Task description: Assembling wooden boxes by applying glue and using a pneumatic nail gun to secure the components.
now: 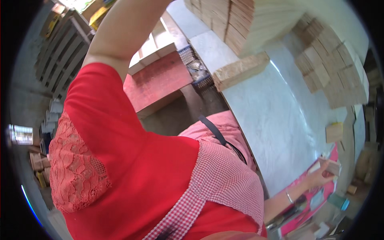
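In the lower right, my right hand (319, 177), with a bracelet at the wrist, has its fingers closed around a small pale block (330, 167) that looks wooden. It is over a pink surface (294, 222) cluttered with small items, some blurred. My left arm (124, 30) reaches up past the top edge, so its hand is out of sight. Between my body and the right side stretches a pale blue-white tabletop (272, 120). A long wooden block (242, 71) lies across it near the edge closest to me.
Tall stacks of wooden pieces (224, 24) stand at the top, with more stacks (328, 64) at the far right. A small wood piece (334, 132) sits near the right edge. A reddish board (160, 80) and a blue basket (203, 82) are beside the table; a teal-lidded container (339, 201) is lower right.
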The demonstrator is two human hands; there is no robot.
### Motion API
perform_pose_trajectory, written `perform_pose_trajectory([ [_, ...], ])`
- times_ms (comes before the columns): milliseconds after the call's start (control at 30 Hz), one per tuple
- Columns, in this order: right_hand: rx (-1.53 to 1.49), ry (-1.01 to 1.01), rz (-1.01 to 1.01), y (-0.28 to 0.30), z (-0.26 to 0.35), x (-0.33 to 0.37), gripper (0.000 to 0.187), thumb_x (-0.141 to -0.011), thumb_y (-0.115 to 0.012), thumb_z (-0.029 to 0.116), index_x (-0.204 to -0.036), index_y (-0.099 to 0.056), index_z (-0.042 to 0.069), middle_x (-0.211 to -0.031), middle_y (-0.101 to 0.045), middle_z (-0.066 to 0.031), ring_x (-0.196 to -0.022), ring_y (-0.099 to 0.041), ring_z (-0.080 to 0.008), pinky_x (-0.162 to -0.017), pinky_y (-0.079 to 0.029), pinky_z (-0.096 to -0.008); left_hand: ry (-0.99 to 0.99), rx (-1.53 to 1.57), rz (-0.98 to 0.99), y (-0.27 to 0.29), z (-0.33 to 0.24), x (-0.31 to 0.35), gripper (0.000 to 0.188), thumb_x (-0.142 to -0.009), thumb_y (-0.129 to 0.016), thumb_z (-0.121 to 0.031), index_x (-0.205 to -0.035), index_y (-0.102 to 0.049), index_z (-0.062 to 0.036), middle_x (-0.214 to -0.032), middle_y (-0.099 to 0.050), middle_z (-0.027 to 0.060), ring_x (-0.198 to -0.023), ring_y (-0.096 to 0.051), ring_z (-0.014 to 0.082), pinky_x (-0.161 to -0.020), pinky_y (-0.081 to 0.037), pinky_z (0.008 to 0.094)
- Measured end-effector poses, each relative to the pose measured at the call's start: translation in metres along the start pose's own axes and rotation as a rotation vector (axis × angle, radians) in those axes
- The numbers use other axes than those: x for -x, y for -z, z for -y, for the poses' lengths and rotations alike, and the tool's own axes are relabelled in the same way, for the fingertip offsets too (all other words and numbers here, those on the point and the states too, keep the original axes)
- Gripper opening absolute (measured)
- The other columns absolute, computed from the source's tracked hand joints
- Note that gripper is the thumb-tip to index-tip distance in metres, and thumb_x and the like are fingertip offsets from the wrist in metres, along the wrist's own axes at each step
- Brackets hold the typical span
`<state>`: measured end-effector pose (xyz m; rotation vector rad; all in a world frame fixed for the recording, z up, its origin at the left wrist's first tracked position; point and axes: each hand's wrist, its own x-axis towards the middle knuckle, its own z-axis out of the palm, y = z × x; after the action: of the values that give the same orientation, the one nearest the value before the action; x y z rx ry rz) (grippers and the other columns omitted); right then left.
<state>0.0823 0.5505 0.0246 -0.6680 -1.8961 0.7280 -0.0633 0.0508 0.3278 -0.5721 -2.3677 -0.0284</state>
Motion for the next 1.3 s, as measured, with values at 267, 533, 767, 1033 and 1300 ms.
perform_pose_trajectory([
  [267, -0.28, 0.039, 0.241, 0.024, 0.012, 0.079, 0.066, -0.089, -0.074, 0.013, -0.143, -0.04, -0.003, -0.128, -0.058, -0.0163, -0.114, -0.059, -0.0252, -0.094, -0.051, -0.0354, -0.329, 0.139, 0.752, -0.15, -0.079, 0.103, 0.044, -0.097, -0.052, -0.047, -0.088, -0.068, -0.0065, -0.082, -0.069, 0.013, -0.085, -0.066, 0.0319, -0.08, -0.052, 0.0458],
  [533, -0.544, -0.073, 0.537, 0.028, 0.023, 0.132, 0.078, -0.087, -0.072, 0.009, -0.15, -0.027, -0.003, -0.142, -0.047, -0.0183, -0.129, -0.05, -0.0298, -0.105, -0.045, -0.0408, -0.537, 0.1, 0.173, -0.213, -0.071, 0.165, 0.027, -0.091, -0.061, -0.035, -0.094, -0.067, -0.0087, -0.098, -0.067, 0.0072, -0.103, -0.061, 0.0241, -0.096, -0.043, 0.0362],
  [767, -0.904, -0.317, 0.771, 0.028, 0.067, 0.162, 0.095, -0.077, -0.077, 0.029, -0.151, -0.026, -0.002, -0.144, -0.045, -0.0199, -0.133, -0.047, -0.0313, -0.11, -0.038, -0.0418, -0.261, 1.035, 0.442, -0.165, -0.192, 0.217, 0.065, -0.079, -0.08, -0.03, -0.132, -0.053, -0.0024, -0.133, -0.054, 0.0172, -0.125, -0.05, 0.0333, -0.104, -0.044, 0.0448],
  [1033, -1.122, -0.529, 0.788, 0.048, 0.088, 0.165, 0.083, -0.083, -0.06, 0.035, -0.149, -0.029, -0.005, -0.145, -0.045, -0.022, -0.135, -0.045, -0.0334, -0.111, -0.038, -0.0423, -0.092, 1.394, 0.719, -0.167, -0.268, 0.219, 0.106, -0.067, -0.089, -0.039, -0.148, -0.033, 0.0023, -0.147, -0.04, 0.0258, -0.125, -0.05, 0.0389, -0.103, -0.047, 0.0432],
  [1300, -0.911, -0.587, 0.837, 0.063, 0.065, 0.169, 0.056, -0.096, -0.048, 0.025, -0.141, -0.042, -0.007, -0.134, -0.054, -0.0174, -0.124, -0.053, -0.0228, -0.102, -0.042, -0.0349, 0.057, 1.269, 0.772, -0.162, -0.282, 0.214, 0.103, -0.065, -0.087, -0.031, -0.146, -0.033, 0.0048, -0.139, -0.047, 0.0267, -0.127, -0.047, 0.0377, -0.103, -0.046, 0.045],
])
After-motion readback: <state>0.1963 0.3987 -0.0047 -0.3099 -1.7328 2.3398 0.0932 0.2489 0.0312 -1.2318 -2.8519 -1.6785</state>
